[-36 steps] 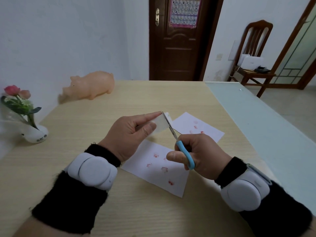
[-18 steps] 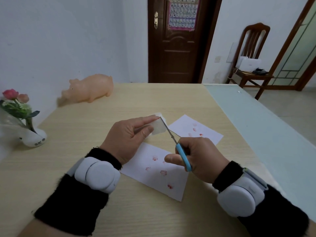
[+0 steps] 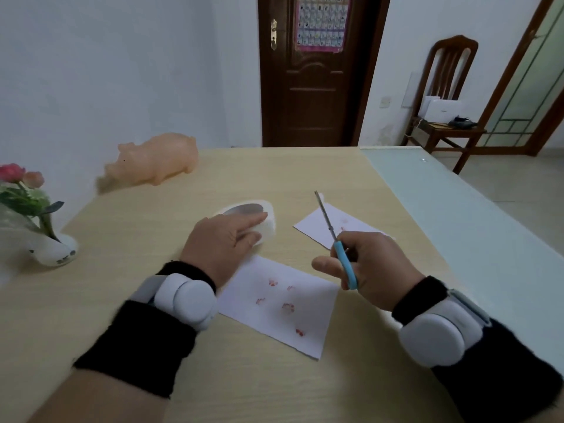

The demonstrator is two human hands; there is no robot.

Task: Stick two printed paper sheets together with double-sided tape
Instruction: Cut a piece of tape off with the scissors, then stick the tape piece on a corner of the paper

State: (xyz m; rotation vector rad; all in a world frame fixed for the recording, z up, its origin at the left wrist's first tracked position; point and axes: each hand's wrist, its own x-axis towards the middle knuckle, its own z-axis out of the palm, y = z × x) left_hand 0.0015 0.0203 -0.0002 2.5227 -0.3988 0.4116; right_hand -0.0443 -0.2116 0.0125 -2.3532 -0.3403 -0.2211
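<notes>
My left hand (image 3: 224, 239) grips a white roll of double-sided tape (image 3: 259, 216) low over the wooden table (image 3: 122, 300), left of centre. My right hand (image 3: 363, 267) holds blue-handled scissors (image 3: 335, 239), blades closed and pointing up and away. A small white bit clings to the blade tip (image 3: 319, 195). One printed sheet (image 3: 283, 303) with red marks lies flat between my wrists. A second printed sheet (image 3: 317, 227) lies further back, partly behind the scissors and my right hand.
A peach pig figure (image 3: 155, 161) sits at the back left of the table. A white vase with pink flowers (image 3: 39, 233) stands at the left edge. A pale green surface (image 3: 457, 215) adjoins the table on the right. A wooden chair (image 3: 442, 117) stands beyond.
My left hand has moved left and down with the tape roll, away from the scissors. The scissors have parted from the tape and now point up, a small white piece at the tip.
</notes>
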